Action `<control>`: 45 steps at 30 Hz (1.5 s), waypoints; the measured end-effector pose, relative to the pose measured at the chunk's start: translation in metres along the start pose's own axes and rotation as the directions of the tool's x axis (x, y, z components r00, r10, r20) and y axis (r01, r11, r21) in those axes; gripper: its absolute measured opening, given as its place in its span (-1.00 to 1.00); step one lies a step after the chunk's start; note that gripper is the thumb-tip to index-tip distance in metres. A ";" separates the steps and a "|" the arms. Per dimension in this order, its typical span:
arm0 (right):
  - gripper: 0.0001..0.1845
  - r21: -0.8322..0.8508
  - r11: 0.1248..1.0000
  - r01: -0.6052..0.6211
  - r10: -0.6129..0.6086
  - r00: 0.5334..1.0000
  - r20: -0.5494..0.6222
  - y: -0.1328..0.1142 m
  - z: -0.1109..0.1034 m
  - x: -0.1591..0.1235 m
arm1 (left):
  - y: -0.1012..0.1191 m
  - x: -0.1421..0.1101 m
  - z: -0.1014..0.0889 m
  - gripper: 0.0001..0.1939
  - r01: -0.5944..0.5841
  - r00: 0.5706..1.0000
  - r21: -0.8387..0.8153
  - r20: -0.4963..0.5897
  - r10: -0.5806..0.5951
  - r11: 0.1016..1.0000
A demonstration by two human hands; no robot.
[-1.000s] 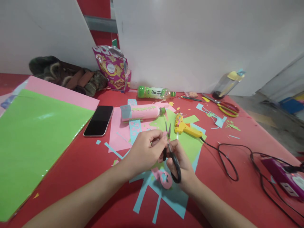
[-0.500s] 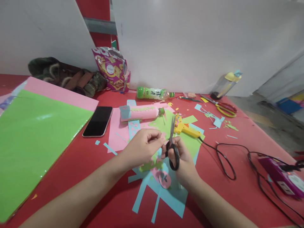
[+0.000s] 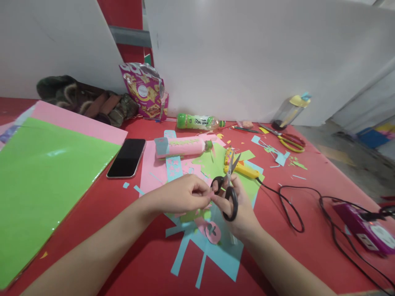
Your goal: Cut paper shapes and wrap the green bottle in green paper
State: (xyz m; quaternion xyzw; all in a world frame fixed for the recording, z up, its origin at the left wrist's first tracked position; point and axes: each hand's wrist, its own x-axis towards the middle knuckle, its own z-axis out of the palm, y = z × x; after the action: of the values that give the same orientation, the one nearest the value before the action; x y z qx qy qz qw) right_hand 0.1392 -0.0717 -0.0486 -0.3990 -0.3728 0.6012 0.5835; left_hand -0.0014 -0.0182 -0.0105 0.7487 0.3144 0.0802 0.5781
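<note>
My right hand (image 3: 239, 205) grips black-handled scissors (image 3: 228, 187) with the blades pointing up and away, slightly apart. My left hand (image 3: 182, 193) is closed in a pinch, its fingertips meeting the right hand's fingers beside the scissor handles; what it pinches is too small to make out. Under both hands lie blue paper strips (image 3: 216, 250), a green cutout (image 3: 194, 214) and a pink round cutout (image 3: 212, 232). Just beyond the hands lies a yellow glue gun (image 3: 239, 166) on green paper.
A phone (image 3: 127, 158), large green (image 3: 46, 176) and pink sheets lie left. A pink-wrapped bottle (image 3: 182, 146), a green drink bottle (image 3: 199, 121), a snack bag (image 3: 145, 88) and red-and-yellow scissors (image 3: 290, 142) are farther back. A black cord (image 3: 293, 205) runs to a purple power strip (image 3: 367, 228).
The scissors have swung from pointing straight up to tilting right, with the handles spreading. Both hands have drawn together and lowered slightly toward me.
</note>
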 end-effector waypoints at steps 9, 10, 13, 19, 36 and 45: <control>-0.63 -0.044 0.999 0.013 -0.012 1.000 0.029 0.003 -0.003 -0.001 | -0.001 0.001 -0.003 -0.71 -0.012 1.000 0.032 0.006 0.012 0.999; -0.63 -0.037 0.999 0.016 -0.015 1.000 0.028 0.003 -0.003 -0.001 | -0.001 0.001 -0.003 -0.70 -0.017 1.000 0.049 0.003 0.017 0.999; -0.62 -0.006 1.000 0.023 -0.023 1.000 0.019 0.003 -0.003 -0.001 | -0.001 0.002 -0.004 -0.70 -0.048 0.998 0.098 -0.027 0.051 0.994; -0.63 -0.011 1.000 0.003 -0.003 1.000 -0.004 0.000 -0.001 -0.001 | -0.003 0.004 -0.008 -0.83 -0.048 0.986 0.186 -0.147 0.076 0.981; -0.66 -0.070 0.994 0.078 -0.088 0.984 -0.156 0.001 -0.001 0.002 | 0.000 0.006 -0.002 -0.72 0.011 0.982 0.108 -0.190 0.010 0.994; -0.66 -0.055 0.994 0.090 -0.097 0.985 -0.145 0.002 -0.001 0.002 | -0.004 0.010 0.003 -0.71 -0.013 0.974 0.250 -0.216 0.068 0.968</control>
State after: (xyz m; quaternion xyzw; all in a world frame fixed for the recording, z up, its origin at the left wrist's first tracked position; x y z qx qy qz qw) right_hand 0.1394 -0.0699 -0.0504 -0.4385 -0.3614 0.5326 0.6273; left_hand 0.0058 -0.0144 -0.0176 0.8073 0.3692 0.1356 0.4400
